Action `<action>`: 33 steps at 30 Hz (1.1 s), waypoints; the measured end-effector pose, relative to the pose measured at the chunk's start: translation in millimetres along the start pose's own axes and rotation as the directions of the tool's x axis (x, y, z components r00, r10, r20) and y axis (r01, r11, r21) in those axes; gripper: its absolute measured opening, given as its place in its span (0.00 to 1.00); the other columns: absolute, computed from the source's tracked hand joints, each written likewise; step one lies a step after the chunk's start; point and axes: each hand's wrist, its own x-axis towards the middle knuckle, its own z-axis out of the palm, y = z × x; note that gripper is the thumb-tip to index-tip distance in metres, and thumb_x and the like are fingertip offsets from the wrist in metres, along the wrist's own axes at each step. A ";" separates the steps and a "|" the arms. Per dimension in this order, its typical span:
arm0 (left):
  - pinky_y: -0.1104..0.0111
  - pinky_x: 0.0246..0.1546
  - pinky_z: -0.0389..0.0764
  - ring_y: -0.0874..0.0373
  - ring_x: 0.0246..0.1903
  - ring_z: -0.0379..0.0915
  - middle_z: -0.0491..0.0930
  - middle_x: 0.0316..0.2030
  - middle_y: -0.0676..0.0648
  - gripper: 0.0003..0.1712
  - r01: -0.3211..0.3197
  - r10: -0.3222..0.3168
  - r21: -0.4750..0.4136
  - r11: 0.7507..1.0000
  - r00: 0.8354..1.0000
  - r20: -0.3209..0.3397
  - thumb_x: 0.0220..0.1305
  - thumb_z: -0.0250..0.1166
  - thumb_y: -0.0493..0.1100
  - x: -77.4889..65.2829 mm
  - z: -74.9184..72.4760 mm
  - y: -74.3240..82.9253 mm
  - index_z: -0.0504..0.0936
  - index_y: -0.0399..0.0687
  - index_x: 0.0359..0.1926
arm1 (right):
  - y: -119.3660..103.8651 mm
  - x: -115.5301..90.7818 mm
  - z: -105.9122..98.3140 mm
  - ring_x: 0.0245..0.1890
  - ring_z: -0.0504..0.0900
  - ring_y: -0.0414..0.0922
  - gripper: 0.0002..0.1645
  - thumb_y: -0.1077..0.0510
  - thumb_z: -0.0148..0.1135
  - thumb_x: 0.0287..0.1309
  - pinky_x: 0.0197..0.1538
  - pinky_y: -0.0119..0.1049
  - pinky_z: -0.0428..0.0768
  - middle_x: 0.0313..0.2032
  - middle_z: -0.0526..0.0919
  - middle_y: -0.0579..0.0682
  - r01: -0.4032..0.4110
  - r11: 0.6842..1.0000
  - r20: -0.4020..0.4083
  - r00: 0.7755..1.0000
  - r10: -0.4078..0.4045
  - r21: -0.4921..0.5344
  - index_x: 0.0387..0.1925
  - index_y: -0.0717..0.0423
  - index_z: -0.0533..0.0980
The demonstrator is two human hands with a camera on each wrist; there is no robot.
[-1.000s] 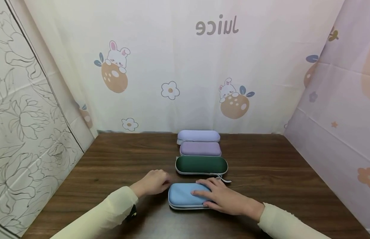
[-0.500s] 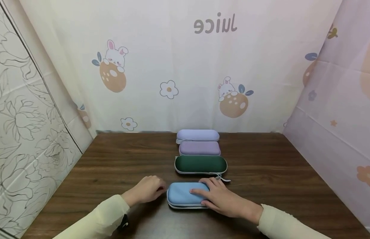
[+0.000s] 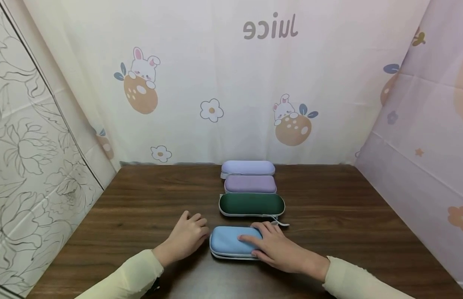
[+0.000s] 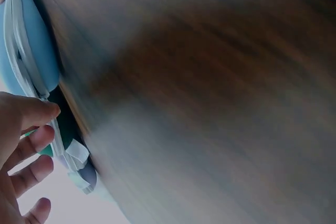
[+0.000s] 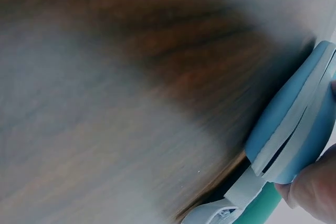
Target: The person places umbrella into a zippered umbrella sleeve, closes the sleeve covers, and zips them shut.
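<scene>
A light blue zippered hard case (image 3: 228, 240) lies lengthwise near the front of the table. My right hand (image 3: 278, 248) grips its right end, thumb at the front side, a finger across the top, others at the back. My left hand (image 3: 185, 236) is beside the case's left end, fingers loosely bent and spread. In the left wrist view its thumb and fingers stand apart near the zipper end of the blue case (image 4: 43, 40), with nothing seen between them. A dark gap shows between the zipper tapes of the case (image 5: 286, 100) in the right wrist view.
Behind the blue case, a dark green case (image 3: 252, 204) with a wrist strap (image 3: 281, 223), a purple case (image 3: 250, 184) and a lavender case (image 3: 248, 167) lie in a row on the wooden table (image 3: 160, 195). A printed curtain (image 3: 179, 83) hangs behind.
My left hand first shifted slightly left along the case's end, then its fingers uncurled and spread. The right hand and the blue case stay nearly in place.
</scene>
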 end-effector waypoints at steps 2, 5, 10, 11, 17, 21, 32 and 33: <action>0.59 0.32 0.63 0.57 0.29 0.65 0.71 0.24 0.55 0.04 -0.008 0.008 0.012 1.000 1.000 -0.009 0.54 0.70 0.43 0.8 0.1 0.4 0.84 0.55 0.24 | -2.3 0.7 -0.4 0.60 0.62 0.52 0.27 0.46 0.50 0.70 0.57 0.60 0.62 0.62 0.64 0.53 -0.021 1.000 0.001 1.000 0.021 -0.002 0.68 0.29 0.61; 0.58 0.32 0.63 0.57 0.29 0.65 0.71 0.24 0.55 0.05 -0.010 0.011 0.026 1.000 1.000 -0.012 0.53 0.70 0.42 0.8 0.1 0.8 0.83 0.54 0.24 | -6.3 2.1 -1.4 0.59 0.62 0.52 0.27 0.47 0.51 0.69 0.56 0.60 0.63 0.61 0.64 0.54 -0.054 0.999 0.009 0.998 0.054 -0.001 0.68 0.29 0.62; 0.61 0.30 0.58 0.58 0.27 0.63 0.69 0.22 0.56 0.07 0.003 -0.003 -0.021 1.000 1.000 -0.011 0.50 0.71 0.40 -3.7 -2.2 3.6 0.83 0.55 0.21 | -14.6 2.9 -2.7 0.59 0.62 0.54 0.28 0.47 0.51 0.69 0.52 0.57 0.65 0.59 0.65 0.56 -0.126 0.992 0.025 0.992 0.126 0.006 0.68 0.31 0.61; 0.61 0.30 0.57 0.59 0.26 0.62 0.68 0.22 0.57 0.07 0.001 -0.002 -0.033 0.999 1.000 -0.012 0.49 0.72 0.40 -4.7 -2.9 4.7 0.83 0.56 0.20 | -16.7 3.0 -2.5 0.58 0.63 0.54 0.28 0.48 0.51 0.69 0.51 0.56 0.65 0.59 0.66 0.57 -0.139 0.990 0.020 0.990 0.139 -0.001 0.68 0.31 0.61; 0.59 0.32 0.62 0.58 0.26 0.64 0.66 0.20 0.56 0.10 -0.017 0.018 0.014 1.000 0.999 -0.038 0.47 0.71 0.40 -5.2 -8.0 12.8 0.81 0.55 0.16 | -30.0 4.4 -0.8 0.50 0.66 0.54 0.27 0.49 0.56 0.66 0.42 0.49 0.64 0.52 0.69 0.59 -0.197 0.978 -0.061 0.979 0.193 -0.072 0.65 0.36 0.65; 0.59 0.32 0.62 0.58 0.24 0.62 0.65 0.19 0.55 0.14 -0.040 0.044 0.053 0.998 0.997 -0.065 0.46 0.69 0.37 -3.9 -11.0 18.8 0.76 0.52 0.12 | -37.6 5.1 -0.6 0.49 0.67 0.55 0.28 0.50 0.57 0.65 0.41 0.48 0.65 0.51 0.69 0.60 -0.238 0.968 -0.082 0.969 0.232 -0.081 0.65 0.37 0.66; 0.43 0.44 0.68 0.56 0.29 0.66 0.71 0.23 0.55 0.08 0.037 -0.028 0.083 0.996 0.994 -0.106 0.45 0.74 0.40 -4.4 -5.0 15.4 0.83 0.55 0.17 | -43.1 10.9 -21.3 0.39 0.70 0.47 0.27 0.47 0.54 0.67 0.36 0.41 0.72 0.44 0.71 0.55 -0.171 0.981 0.119 0.976 0.181 -0.091 0.66 0.40 0.65; 0.42 0.45 0.68 0.55 0.30 0.67 0.72 0.24 0.55 0.07 0.042 -0.034 0.092 0.995 0.995 -0.093 0.46 0.74 0.41 -3.9 -4.3 13.4 0.83 0.55 0.18 | -39.8 12.8 -26.7 0.40 0.71 0.46 0.27 0.49 0.54 0.67 0.38 0.41 0.74 0.45 0.71 0.55 -0.120 0.988 0.151 0.979 0.134 -0.102 0.66 0.40 0.66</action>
